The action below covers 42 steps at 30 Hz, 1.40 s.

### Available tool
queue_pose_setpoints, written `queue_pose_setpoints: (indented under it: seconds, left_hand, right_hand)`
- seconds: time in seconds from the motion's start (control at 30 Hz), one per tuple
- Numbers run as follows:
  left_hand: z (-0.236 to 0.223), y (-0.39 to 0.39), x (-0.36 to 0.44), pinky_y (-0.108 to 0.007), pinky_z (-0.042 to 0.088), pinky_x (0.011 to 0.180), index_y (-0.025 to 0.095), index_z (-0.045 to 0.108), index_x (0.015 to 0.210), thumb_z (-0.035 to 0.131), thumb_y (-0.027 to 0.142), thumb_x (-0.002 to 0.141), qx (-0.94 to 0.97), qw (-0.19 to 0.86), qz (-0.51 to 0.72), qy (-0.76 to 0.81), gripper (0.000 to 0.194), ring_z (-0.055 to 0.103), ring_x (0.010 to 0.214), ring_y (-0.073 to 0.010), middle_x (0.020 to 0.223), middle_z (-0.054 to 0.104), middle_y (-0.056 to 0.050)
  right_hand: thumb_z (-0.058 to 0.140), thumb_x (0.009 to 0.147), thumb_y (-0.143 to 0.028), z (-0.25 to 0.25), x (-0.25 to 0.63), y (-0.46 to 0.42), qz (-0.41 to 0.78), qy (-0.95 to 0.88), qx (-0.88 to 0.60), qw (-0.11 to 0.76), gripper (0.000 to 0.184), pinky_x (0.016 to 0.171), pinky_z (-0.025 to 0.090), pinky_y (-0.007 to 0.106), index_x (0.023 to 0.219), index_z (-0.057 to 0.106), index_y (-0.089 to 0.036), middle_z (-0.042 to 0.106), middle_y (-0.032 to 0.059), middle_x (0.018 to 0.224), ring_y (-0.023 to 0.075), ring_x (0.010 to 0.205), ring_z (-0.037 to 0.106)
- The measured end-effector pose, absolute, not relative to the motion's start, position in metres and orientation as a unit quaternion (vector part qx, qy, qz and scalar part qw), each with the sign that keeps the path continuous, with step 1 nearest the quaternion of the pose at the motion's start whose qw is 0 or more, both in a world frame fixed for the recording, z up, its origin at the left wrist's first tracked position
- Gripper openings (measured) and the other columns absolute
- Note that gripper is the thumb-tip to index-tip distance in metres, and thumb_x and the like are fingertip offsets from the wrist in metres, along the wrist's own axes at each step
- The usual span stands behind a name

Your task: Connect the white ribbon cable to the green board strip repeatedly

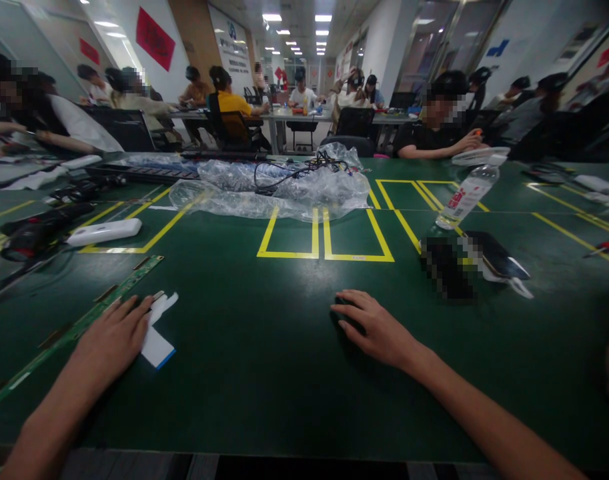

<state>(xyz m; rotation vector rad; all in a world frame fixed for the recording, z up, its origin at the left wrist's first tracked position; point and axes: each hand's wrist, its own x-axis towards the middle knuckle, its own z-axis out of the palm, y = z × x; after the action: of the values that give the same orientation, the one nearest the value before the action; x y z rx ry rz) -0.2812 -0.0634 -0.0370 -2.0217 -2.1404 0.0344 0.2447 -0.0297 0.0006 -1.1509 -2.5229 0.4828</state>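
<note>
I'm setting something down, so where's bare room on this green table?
Between the white flat ribbon cable and the right hand; also right of that forearm, before the flat black phone. Crowded around the left hand and long green circuit board, and farther back, at the crumpled clear plastic wrap.

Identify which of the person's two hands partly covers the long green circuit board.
The left hand, spread over part of the circuit board and the blue-ended white strip; the right hand is over the green tabletop, away from both.
</note>
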Motion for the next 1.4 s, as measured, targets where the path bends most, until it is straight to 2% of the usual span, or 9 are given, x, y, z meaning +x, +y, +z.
queue_pose_setpoints:
  seconds: [0.07,0.23,0.4,0.53,0.67,0.9,1.17,1.4]
  left_hand:
    - [-0.035,-0.056,-0.253,-0.052,0.041,0.111,0.009,0.050,0.146,0.025,0.036,0.102,-0.725,0.070,0.008,-0.685,0.058,0.046,0.139,-0.0356,0.147,0.052,-0.019]
    - [-0.027,-0.036,-0.153,-0.058,0.043,0.109,0.022,0.042,0.153,0.039,0.031,0.100,-0.813,0.025,-0.022,-0.581,0.053,0.040,0.144,-0.0362,0.156,0.042,-0.016]
    - [-0.024,-0.019,-0.068,-0.058,0.043,0.109,0.025,0.040,0.152,0.051,0.016,0.095,-0.879,0.013,-0.036,-0.476,0.060,0.037,0.145,-0.0364,0.157,0.040,-0.017]
    - [-0.025,-0.013,-0.030,-0.057,0.042,0.109,0.025,0.045,0.148,0.051,0.019,0.099,-0.902,0.002,-0.075,-0.425,0.051,0.040,0.144,-0.0344,0.153,0.045,-0.017]
    - [-0.025,-0.011,-0.018,-0.058,0.042,0.110,0.025,0.051,0.143,0.047,0.026,0.103,-0.905,-0.009,-0.113,-0.410,0.041,0.044,0.142,-0.0318,0.150,0.051,-0.015]
    - [-0.025,-0.012,-0.022,-0.055,0.041,0.112,0.026,0.056,0.140,0.051,0.028,0.102,-0.906,-0.033,-0.136,-0.400,0.038,0.045,0.141,-0.0294,0.148,0.054,-0.012]
    - [-0.026,-0.019,-0.020,-0.057,0.032,0.117,0.029,0.046,0.148,0.046,0.033,0.103,-0.903,-0.058,-0.116,-0.409,0.045,0.035,0.148,-0.0305,0.158,0.039,-0.014]
    - [-0.022,-0.020,-0.020,-0.059,0.027,0.119,0.031,0.041,0.151,0.045,0.036,0.103,-0.906,-0.080,-0.100,-0.403,0.049,0.029,0.150,-0.0303,0.161,0.034,-0.014]
  right_hand:
    - [0.053,0.098,-0.028,0.002,0.244,-0.030,0.169,-0.884,-0.402,0.168,0.038,0.112,0.041,0.056,0.134,0.062,-0.024,0.055,0.0118,0.145,0.0303,0.138,0.045]
    - [0.053,0.098,-0.030,0.000,0.244,-0.029,0.168,-0.877,-0.412,0.180,0.037,0.111,0.042,0.057,0.133,0.063,-0.025,0.056,0.0115,0.144,0.0303,0.137,0.047]
    - [0.051,0.099,-0.030,-0.003,0.245,-0.028,0.162,-0.875,-0.417,0.182,0.037,0.112,0.041,0.057,0.134,0.062,-0.025,0.056,0.0107,0.145,0.0293,0.138,0.046]
    - [0.051,0.098,-0.029,-0.004,0.244,-0.028,0.145,-0.871,-0.431,0.185,0.039,0.114,0.039,0.057,0.136,0.060,-0.023,0.055,0.0117,0.146,0.0296,0.140,0.044]
    - [0.052,0.098,-0.030,-0.007,0.242,-0.028,0.138,-0.876,-0.430,0.167,0.044,0.116,0.035,0.057,0.141,0.056,-0.023,0.051,0.0118,0.150,0.0295,0.143,0.040]
    - [0.055,0.097,-0.033,-0.013,0.240,-0.029,0.120,-0.885,-0.432,0.123,0.050,0.118,0.029,0.060,0.146,0.051,-0.024,0.042,0.0118,0.157,0.0321,0.146,0.034]
    - [0.055,0.097,-0.033,-0.011,0.239,-0.029,0.114,-0.885,-0.436,0.117,0.051,0.118,0.030,0.058,0.146,0.052,-0.024,0.043,0.0125,0.157,0.0326,0.146,0.034]
    - [0.054,0.097,-0.035,-0.011,0.241,-0.028,0.126,-0.879,-0.444,0.122,0.048,0.116,0.033,0.058,0.145,0.054,-0.026,0.041,0.0115,0.158,0.0325,0.147,0.033]
